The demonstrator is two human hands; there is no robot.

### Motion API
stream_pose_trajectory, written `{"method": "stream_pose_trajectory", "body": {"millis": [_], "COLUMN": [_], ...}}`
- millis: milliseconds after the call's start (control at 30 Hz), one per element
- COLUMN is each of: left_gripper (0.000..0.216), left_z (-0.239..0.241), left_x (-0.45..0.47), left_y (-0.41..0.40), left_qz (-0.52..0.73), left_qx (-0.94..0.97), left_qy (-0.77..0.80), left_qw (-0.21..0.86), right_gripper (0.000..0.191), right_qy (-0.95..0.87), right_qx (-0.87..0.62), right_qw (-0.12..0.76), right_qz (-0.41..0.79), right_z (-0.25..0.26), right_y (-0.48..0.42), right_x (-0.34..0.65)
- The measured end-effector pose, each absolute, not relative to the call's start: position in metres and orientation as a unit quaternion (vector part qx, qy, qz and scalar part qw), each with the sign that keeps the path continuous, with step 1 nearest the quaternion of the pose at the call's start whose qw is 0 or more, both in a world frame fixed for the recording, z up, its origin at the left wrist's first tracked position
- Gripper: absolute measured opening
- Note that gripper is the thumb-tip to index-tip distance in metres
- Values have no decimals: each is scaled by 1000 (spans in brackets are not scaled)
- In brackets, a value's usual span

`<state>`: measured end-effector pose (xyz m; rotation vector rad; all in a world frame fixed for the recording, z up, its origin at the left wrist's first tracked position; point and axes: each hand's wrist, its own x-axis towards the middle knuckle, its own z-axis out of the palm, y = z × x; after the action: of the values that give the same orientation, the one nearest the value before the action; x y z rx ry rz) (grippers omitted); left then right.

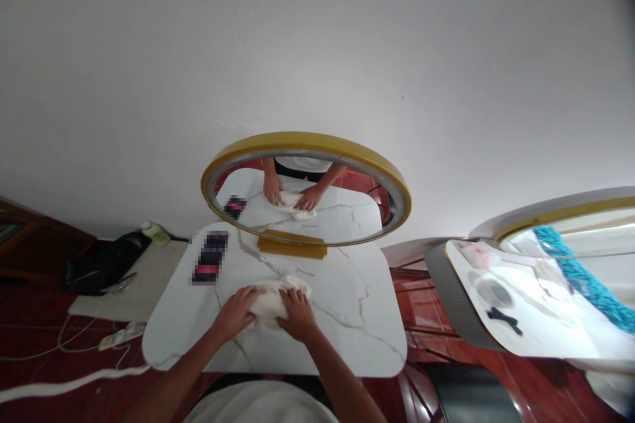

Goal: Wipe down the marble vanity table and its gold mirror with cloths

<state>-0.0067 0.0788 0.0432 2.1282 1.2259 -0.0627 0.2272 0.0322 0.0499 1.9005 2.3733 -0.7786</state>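
A white cloth [269, 302] lies bunched on the white marble-patterned table [342, 317]. My left hand [237, 312] grips its left end, fingers curled over the top. At the other end, my right hand [298, 317] holds the cloth with fingers bent over it and the thumb pointing inward. A loose fold of the cloth sticks out beyond my right fingertips. What lies under both palms is hidden. The round mirror [302, 195] behind the table reflects both hands and the cloth.
A blurred-out dark phone-like object [211, 258] lies at the table's left. The mirror's gold base [292, 246] stands at the back edge. To the right is another table [546, 337] with a mirror and small items. A black bag [106, 263] and cables are at left.
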Motion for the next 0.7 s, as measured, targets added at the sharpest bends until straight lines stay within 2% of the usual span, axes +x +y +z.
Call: {"method": "stream_pose_trajectory", "body": {"millis": [167,367,567,700], "left_gripper": [70,68,68,66], "left_z": [52,60,51,38], "left_x": [2,8,-4,-21], "left_y": [127,144,98,46], "left_qz": [20,42,43,25], "left_qx": [803,787,791,807], "left_qy": [522,541,556,529], "left_qw": [288,294,252,261], "right_gripper": [74,72,76,81], "right_qy": [739,725,730,738], "right_qx": [637,657,649,627], "right_qw": [-20,-22,-22,-23], "right_qz": [-217,-205,-213,-248], "right_z": [49,46,49,41], "right_y": [84,104,66,20], "right_x": [213,203,199,201]}}
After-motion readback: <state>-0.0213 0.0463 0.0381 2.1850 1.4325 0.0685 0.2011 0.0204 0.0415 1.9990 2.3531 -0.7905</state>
